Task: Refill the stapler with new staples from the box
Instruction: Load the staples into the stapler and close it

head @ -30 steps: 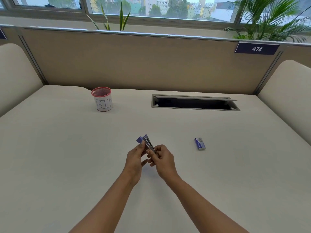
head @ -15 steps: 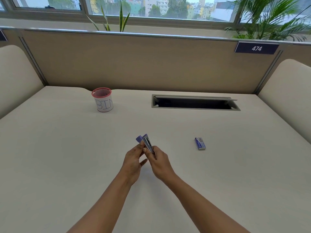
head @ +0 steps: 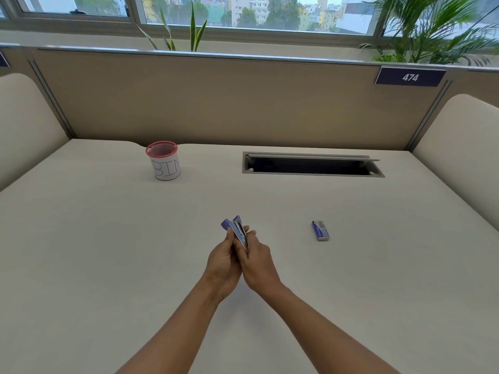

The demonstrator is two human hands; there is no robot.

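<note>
A small purple stapler [head: 235, 227] is held up over the middle of the desk, its lid hinged open so the metal staple channel shows. My left hand [head: 224, 261] grips it from the left and my right hand [head: 258, 261] from the right, palms pressed close together. The lower half of the stapler is hidden between my fingers. A small blue box of staples [head: 320, 230] lies flat on the desk to the right of my hands, its end slid open, untouched.
A red mesh cup labelled BIN [head: 163, 164] stands at the back left of the cream desk [head: 108, 252]. An open cable slot [head: 312, 166] is cut into the desk at the back right. A beige partition [head: 216, 98] closes the far edge.
My two hands have drawn closer together around the stapler, and the right hand's fingers have slid up along it. The staple box has not moved.
</note>
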